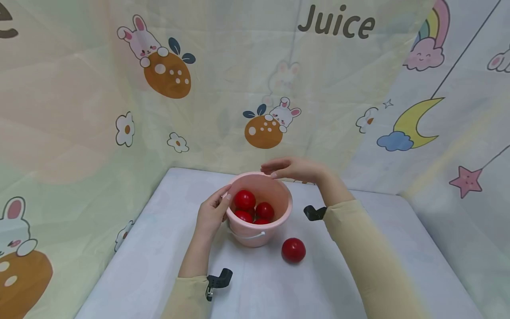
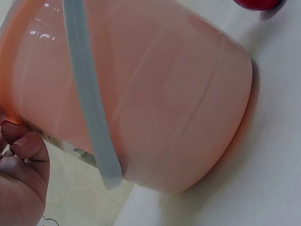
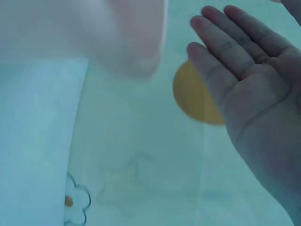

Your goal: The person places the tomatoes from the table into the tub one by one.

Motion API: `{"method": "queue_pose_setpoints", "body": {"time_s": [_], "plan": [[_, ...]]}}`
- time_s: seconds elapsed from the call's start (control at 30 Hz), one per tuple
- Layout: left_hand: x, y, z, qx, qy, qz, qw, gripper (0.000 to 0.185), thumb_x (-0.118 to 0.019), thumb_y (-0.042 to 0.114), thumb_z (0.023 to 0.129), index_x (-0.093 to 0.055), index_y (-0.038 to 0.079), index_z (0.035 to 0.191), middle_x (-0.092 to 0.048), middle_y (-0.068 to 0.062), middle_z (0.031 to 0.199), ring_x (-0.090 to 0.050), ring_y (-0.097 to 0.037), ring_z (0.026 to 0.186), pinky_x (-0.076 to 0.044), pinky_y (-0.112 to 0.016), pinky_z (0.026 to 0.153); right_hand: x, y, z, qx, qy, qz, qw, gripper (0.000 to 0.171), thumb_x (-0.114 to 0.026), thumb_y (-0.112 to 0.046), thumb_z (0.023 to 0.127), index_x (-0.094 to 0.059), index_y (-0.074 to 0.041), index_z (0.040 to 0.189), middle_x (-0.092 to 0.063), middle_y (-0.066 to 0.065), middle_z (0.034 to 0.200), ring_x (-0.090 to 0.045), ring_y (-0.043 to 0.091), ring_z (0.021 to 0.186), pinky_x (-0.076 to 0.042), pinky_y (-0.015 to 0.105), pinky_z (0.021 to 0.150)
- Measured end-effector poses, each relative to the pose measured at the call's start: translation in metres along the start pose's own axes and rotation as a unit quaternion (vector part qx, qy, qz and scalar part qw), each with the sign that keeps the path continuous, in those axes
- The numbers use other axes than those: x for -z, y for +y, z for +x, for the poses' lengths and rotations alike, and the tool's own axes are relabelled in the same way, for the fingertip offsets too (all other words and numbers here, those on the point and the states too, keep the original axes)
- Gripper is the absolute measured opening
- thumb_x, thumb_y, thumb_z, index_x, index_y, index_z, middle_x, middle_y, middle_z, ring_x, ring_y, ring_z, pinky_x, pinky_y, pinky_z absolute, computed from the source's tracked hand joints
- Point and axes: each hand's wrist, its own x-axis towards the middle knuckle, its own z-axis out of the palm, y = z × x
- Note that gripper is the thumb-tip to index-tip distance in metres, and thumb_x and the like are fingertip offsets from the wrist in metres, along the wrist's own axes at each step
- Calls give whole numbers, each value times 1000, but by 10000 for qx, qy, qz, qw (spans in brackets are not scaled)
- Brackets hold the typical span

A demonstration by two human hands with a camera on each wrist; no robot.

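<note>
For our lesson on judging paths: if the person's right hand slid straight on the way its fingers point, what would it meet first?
Probably nothing: the right hand points left, above the pink bucket's far rim; depth is unclear.

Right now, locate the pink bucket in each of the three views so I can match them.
Head: the pink bucket stands mid-table, left hand gripping its near-left rim, right hand flat over its far rim.
Left wrist: fills most of the frame, seen from the side, its pale handle hanging across it.
Right wrist: a blurred pink edge, top left.
Shared landmark: the white tablecloth.
</note>
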Motion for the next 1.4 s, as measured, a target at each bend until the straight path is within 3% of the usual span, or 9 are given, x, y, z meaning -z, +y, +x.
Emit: {"method": "queue_pose_setpoints", "body": {"time_s": [0.13, 0.23, 0.33, 0.53, 0.93, 1.13, 1.4], "plan": [[0, 1, -1, -38, -12, 35, 10000, 33, -65, 44, 93, -63, 44, 126, -49, -8, 83, -49, -21, 63, -45, -22, 57, 8, 24, -29, 165, 398, 140, 9990, 54, -69, -42, 90, -54, -32, 140, -55, -4, 144, -48, 24, 138, -38, 59, 110], [0, 2, 0, -10, 1, 78, 10000, 34, -65, 44, 94, -63, 43, 127, -50, -7, 83, -49, -20, 63, -46, -22, 57, 7, 51, -50, 420, 640, 384, 9963, 56, -67, -41, 92, -51, -27, 144, -52, 1, 147, -45, 27, 140, -36, 55, 113], [-1, 2, 0, 29, 25, 111, 9999, 34, -64, 45, 94, -63, 43, 128, -50, -7, 84, -50, -20, 64, -46, -22, 58, -5, 78, -68, 418, 796, 533, 9945, 56, -65, -38, 94, -49, -25, 146, -52, 1, 148, -45, 28, 141, -36, 54, 113], [-1, 3, -1, 96, 37, 148, 9998, 34, -64, 45, 94, -63, 44, 127, -51, -7, 85, -50, -21, 65, -47, -23, 59, -42, 118, -91, 251, 543, 473, 9971, 59, -67, -36, 92, -46, -26, 147, -49, -1, 149, -44, 27, 141, -43, 51, 109], [-1, 3, 0, 178, 45, 143, 9997, 34, -65, 47, 93, -62, 45, 127, -50, -7, 85, -51, -20, 66, -48, -23, 60, -111, 161, -93, -379, 144, 784, 9961, 73, -79, -34, 81, -46, -31, 146, -46, -2, 152, -36, 31, 145, -45, 53, 106], [0, 3, 0, 204, 40, 136, 9997, 35, -65, 49, 92, -63, 45, 127, -51, -7, 85, -51, -21, 67, -48, -23, 60, -122, 170, -90, -534, 321, 655, 9959, 77, -84, -37, 75, -49, -32, 144, -50, -3, 147, -39, 32, 141, -50, 52, 99], [-1, 1, 1, 212, 37, 153, 9997, 33, -64, 50, 92, -62, 49, 125, -52, -9, 88, -50, -22, 68, -49, -22, 60, -125, 175, -89, -759, 259, 448, 9958, 72, -84, -42, 74, -54, -37, 139, -54, -3, 141, -43, 31, 136, -54, 49, 93]]}}
